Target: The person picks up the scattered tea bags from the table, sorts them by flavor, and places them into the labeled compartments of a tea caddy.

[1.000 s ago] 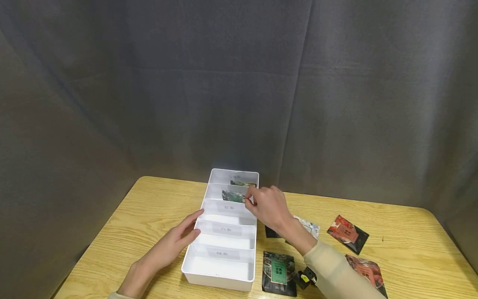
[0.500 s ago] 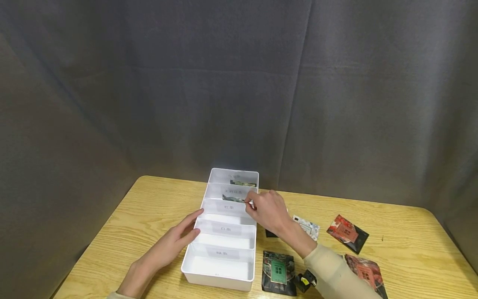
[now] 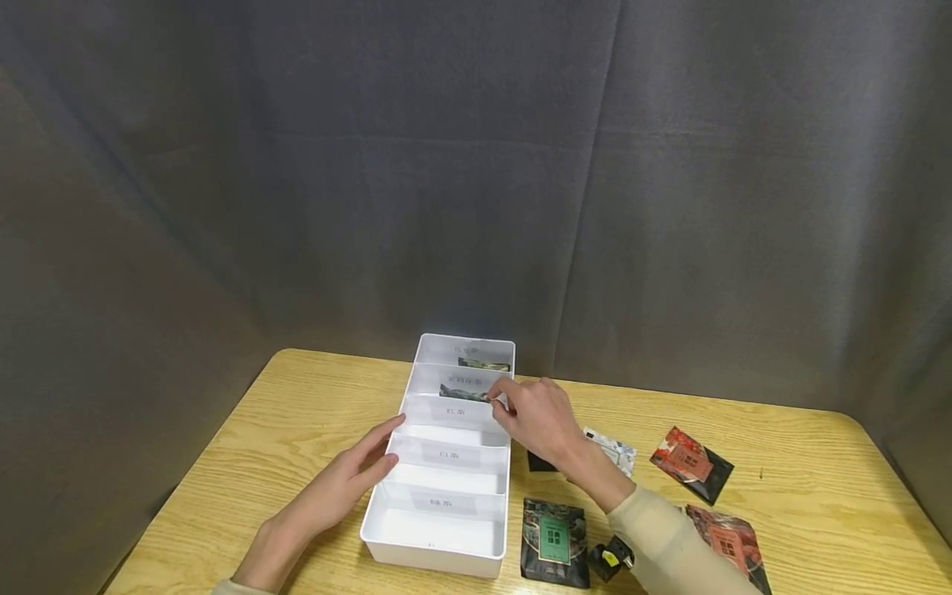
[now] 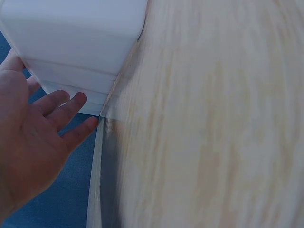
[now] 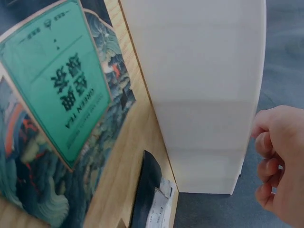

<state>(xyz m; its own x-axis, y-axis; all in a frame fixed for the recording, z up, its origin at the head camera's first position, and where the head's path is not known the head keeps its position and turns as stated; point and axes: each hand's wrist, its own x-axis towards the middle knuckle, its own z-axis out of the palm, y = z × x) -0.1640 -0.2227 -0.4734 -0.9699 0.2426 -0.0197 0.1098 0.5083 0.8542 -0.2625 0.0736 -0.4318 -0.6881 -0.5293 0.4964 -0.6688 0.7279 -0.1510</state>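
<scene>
A white divided box point(image 3: 439, 562) with a paper label in each compartment stands on the table. My right hand point(image 3: 539, 417) pinches the right end of a dark green tea sachet point(image 3: 461, 393) in the second compartment from the back. Only a strip of that sachet shows above the divider. In the right wrist view the curled fingers of my right hand point(image 5: 275, 161) are at the box rim, and the sachet is hidden. My left hand point(image 3: 345, 487) rests with extended fingers against the box's left side. Another sachet point(image 3: 485, 364) lies in the rearmost compartment.
Right of the box lie a green-labelled tea packet point(image 3: 554, 545), two red-labelled packets point(image 3: 692, 464) and a white patterned packet point(image 3: 613, 452), partly behind my right arm. A small black object with a yellow mark point(image 3: 610, 559) is beside the green packet. A grey curtain point(image 3: 476, 182) hangs behind the table.
A second ago the pinched sachet stood higher with its green face showing; it has sunk into the compartment and tipped. My right hand has lowered slightly. My left hand stays in place.
</scene>
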